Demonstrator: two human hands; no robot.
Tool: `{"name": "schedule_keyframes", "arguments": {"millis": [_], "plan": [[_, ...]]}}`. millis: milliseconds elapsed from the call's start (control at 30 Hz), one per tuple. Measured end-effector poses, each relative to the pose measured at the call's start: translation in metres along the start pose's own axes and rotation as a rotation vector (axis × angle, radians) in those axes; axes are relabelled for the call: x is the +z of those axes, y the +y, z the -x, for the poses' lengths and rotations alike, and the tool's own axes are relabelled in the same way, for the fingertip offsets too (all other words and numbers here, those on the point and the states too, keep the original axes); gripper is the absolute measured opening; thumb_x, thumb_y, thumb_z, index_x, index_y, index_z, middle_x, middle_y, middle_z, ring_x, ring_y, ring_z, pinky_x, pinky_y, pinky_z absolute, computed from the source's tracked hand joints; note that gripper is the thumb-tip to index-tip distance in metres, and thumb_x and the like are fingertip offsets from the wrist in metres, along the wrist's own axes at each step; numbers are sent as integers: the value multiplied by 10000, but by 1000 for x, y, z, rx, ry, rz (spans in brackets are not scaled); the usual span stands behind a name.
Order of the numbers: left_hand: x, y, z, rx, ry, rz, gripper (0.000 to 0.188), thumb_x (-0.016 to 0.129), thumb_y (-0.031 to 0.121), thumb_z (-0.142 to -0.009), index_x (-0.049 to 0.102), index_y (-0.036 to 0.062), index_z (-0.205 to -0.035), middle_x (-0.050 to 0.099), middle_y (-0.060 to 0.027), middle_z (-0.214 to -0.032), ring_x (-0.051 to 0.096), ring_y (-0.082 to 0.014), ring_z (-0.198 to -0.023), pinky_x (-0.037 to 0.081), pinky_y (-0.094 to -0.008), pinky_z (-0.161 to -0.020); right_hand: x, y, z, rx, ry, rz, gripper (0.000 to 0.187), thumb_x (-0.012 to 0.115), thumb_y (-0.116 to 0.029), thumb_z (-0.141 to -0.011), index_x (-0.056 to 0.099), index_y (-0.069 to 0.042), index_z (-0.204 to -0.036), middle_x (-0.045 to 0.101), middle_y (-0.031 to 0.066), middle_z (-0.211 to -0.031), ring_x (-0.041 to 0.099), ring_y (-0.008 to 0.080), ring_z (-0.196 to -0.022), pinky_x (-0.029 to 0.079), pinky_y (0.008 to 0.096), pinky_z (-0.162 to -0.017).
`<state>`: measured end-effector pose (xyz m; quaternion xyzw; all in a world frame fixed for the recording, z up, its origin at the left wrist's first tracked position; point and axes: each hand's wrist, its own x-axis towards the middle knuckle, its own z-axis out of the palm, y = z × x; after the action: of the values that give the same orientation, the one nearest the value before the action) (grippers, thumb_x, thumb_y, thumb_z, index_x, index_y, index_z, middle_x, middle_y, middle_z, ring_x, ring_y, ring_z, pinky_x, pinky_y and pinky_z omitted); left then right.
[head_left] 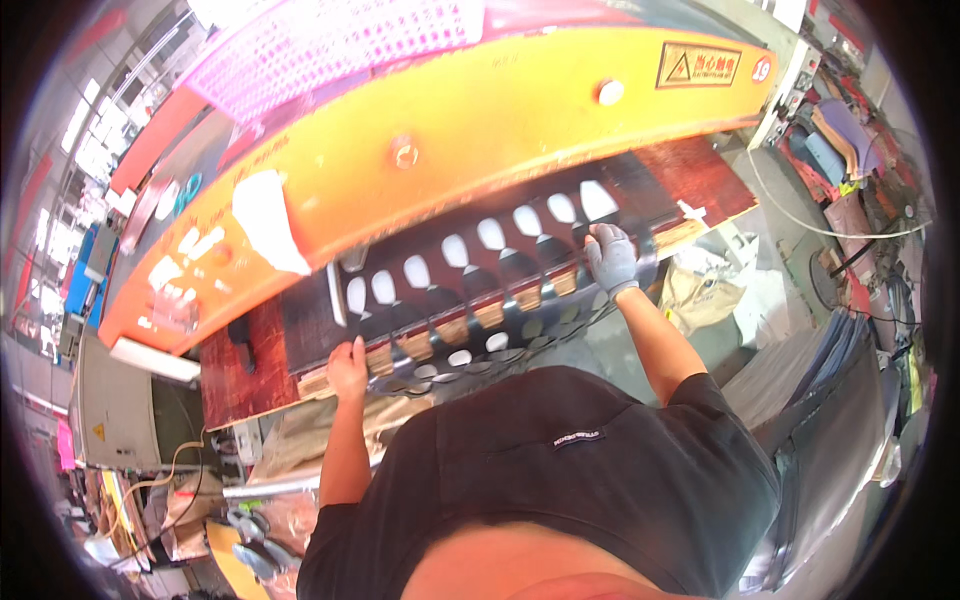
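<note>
A black sheet [487, 307] with rows of rounded cutouts lies across the press bed and droops over its front edge toward my body. Along its far part runs a row of white rounded shapes [490, 234]; I cannot tell whether they are pieces or openings. My left hand [347, 370], bare, is closed at the sheet's left corner by the bed's front edge. In a grey glove, my right hand [612, 260] grips the sheet's right end, fingers on top. A narrow pale strip-like edge [337, 293] stands on the bed beyond my left hand.
The orange press beam [500, 120] spans close above the bed, with a pink basket [340, 55] on top. Red-brown board [700, 175] shows at the bed's ends. Stacked dark sheets [800, 370] stand at right; a grey cabinet [120, 410] is at left.
</note>
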<state>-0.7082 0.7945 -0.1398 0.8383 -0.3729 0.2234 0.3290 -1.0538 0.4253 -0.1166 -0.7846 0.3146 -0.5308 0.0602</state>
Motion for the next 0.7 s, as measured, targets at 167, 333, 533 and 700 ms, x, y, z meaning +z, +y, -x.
{"name": "schedule_keyframes", "arguments": {"millis": [167, 333, 533, 700], "plan": [[5, -10, 2, 20, 116, 4, 453, 517, 393, -899, 514, 15, -649, 555, -181, -719, 543, -395, -737, 414, -491, -646, -68, 7, -78, 150, 322, -254, 220, 476, -222, -911, 584, -32, -936, 606, 198, -856, 582, 384, -825, 457, 442, -734], [1, -16, 3, -24, 180, -37, 423, 579, 389, -863, 532, 41, -626, 572, -165, -707, 563, -375, -726, 436, -478, -639, -93, 23, -115, 203, 255, -436, 302, 421, -252, -932, 558, 16, -959, 588, 207, -879, 557, 344, -844, 433, 402, -754], [-13, -14, -1, -77, 168, -27, 431, 605, 421, -839, 556, 58, -611, 591, -141, -692, 583, -353, -692, 451, -455, -598, -65, 79, -55, 118, 135, 14, 294, 442, -253, -933, 595, -2, -928, 597, 225, -891, 556, 409, -849, 439, 473, -734], [-27, -8, -8, -163, 40, -79, 503, 560, 492, -850, 556, 53, -604, 567, -164, -654, 568, -367, -654, 427, -473, -584, -41, 107, -25, -10, -154, 468, 296, 495, -292, -889, 658, -58, -810, 624, 173, -826, 590, 358, -794, 461, 474, -736]]}}
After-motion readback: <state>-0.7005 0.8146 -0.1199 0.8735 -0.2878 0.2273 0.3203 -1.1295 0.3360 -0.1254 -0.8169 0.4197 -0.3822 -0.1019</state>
